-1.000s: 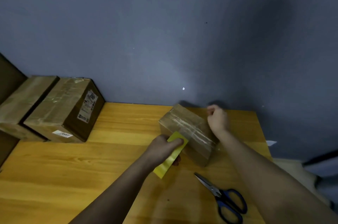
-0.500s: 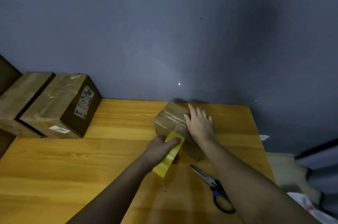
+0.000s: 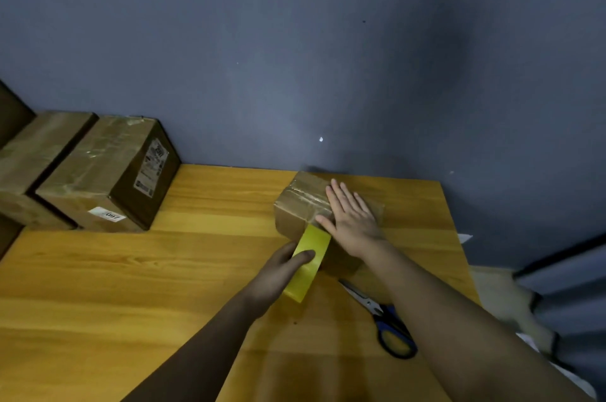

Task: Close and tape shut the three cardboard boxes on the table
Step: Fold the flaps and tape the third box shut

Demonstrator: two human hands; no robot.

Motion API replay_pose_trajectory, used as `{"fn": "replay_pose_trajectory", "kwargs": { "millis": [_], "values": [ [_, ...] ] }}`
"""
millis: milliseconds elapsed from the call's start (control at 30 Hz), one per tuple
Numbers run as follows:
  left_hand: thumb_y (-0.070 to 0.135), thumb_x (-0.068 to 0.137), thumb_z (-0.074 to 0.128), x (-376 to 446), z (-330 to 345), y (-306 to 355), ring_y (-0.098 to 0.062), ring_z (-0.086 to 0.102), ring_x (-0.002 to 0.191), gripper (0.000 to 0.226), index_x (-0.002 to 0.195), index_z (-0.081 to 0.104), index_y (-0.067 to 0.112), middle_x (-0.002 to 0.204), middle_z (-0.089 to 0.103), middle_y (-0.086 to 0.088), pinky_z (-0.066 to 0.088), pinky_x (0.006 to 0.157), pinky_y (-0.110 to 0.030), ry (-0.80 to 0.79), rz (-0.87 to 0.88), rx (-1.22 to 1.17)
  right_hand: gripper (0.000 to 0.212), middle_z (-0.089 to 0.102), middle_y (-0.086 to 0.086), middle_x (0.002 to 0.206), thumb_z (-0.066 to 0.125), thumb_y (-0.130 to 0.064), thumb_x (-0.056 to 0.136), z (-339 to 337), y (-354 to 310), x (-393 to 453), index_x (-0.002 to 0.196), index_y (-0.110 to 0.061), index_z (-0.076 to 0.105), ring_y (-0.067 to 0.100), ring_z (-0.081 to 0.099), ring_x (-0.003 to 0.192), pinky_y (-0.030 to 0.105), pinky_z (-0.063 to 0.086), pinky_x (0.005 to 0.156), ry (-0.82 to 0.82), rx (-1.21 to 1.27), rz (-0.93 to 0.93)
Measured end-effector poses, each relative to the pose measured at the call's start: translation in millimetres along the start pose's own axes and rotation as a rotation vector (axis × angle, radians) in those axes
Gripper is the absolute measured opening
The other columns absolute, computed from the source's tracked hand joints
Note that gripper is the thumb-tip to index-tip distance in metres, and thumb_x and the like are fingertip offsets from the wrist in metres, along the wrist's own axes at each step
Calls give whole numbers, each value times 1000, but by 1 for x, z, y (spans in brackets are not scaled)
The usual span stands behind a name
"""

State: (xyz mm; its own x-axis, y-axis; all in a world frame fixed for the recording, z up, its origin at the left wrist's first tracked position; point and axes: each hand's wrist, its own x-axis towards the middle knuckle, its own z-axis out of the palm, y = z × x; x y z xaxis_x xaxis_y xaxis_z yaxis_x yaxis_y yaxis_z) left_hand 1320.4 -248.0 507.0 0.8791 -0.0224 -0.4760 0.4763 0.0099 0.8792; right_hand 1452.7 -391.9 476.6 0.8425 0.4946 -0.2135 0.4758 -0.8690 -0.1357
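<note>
One small brown box (image 3: 303, 201), glossy tape along its closed top, lies under my flat right hand (image 3: 352, 218); my left hand (image 3: 282, 267) grips the yellow tape roll (image 3: 308, 262).

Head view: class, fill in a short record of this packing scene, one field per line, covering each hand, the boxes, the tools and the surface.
left hand: left hand grips the yellow tape roll at the small box's near end
right hand: right hand lies flat, fingers straight, on top of the small box
other boxes: two larger boxes side by side at far left, tops glossy with tape
tool: blue-handled scissors lie on the table, right of the roll
surface: wooden table
</note>
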Motion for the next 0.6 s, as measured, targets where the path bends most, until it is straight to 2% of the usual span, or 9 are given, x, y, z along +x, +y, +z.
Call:
{"fn": "replay_pose_trajectory", "kwargs": {
  "millis": [100,167,233,333,400,467,600],
  "values": [
    [33,92,58,-2,0,-9,-23,68,77,28,115,58,18,88,71,-9,53,73,-40,-11,55,13,76,-26,-6,157,13,-63,97,-2,-1,-2,153,-20,-13,8,-21,145,32,-10,119,-47,-15,0],
    [37,91,59,1,1,-8,-27,67,68,29,107,59,13,76,70,-14,54,72,-46,44,74,35,78,-26,-6,157,13,-64,96,-3,-1,-1,153,-19,-13,8,-22,145,31,-11,119,-63,-8,0],
    [43,91,58,6,3,-6,-30,68,66,29,95,62,15,74,71,-14,54,73,-49,92,84,132,78,-26,-7,157,14,-65,96,-3,-1,-1,153,-19,-13,8,-21,145,32,-11,119,-64,-12,3],
    [67,81,52,11,1,-13,-27,67,72,57,90,62,12,80,71,-9,54,74,-43,106,-9,379,77,-27,-7,157,12,-64,96,-3,-2,-1,152,-20,-15,8,-23,144,33,-11,119,-63,-15,11],
    [71,77,51,10,-2,-22,-26,64,71,68,91,62,5,83,68,-9,49,71,-38,104,-118,410,77,-28,-6,157,11,-64,96,-3,-2,-1,152,-19,-16,9,-23,144,34,-10,120,-59,-16,9],
    [64,83,53,11,-2,-28,-30,65,75,65,95,67,2,85,68,-13,49,68,-37,112,-185,346,82,-29,-4,156,14,-69,93,-1,-2,-3,151,-20,-18,11,-24,144,35,-10,120,-43,-34,-4],
    [53,88,54,20,4,-29,-23,59,75,50,95,67,5,84,63,-8,41,66,-31,138,-228,329,89,-29,-2,156,21,-78,86,2,1,-3,150,-30,-17,14,-22,145,35,-11,117,0,-66,-40]
  ]
}}
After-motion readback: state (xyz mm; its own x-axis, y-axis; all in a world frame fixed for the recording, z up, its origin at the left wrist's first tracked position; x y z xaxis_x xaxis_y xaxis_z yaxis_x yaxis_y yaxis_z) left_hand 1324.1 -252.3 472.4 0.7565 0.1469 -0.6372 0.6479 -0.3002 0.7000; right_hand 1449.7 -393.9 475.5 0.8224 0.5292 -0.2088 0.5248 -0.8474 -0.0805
